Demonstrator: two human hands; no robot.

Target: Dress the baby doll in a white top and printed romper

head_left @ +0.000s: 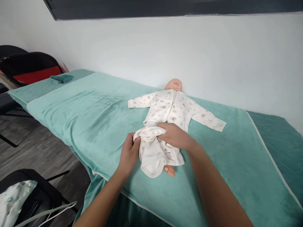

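While left hand [129, 150] and right hand [174, 135], nearly closed, grip printed pants [153, 157] toward near edge of bed [92, 113], cloth looks light, soft; bunched top suits holding.

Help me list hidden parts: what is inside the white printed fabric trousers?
A smooth beige doll foot pokes out below the white printed fabric trousers. Anything else inside, including any second foot, is covered by fabric.
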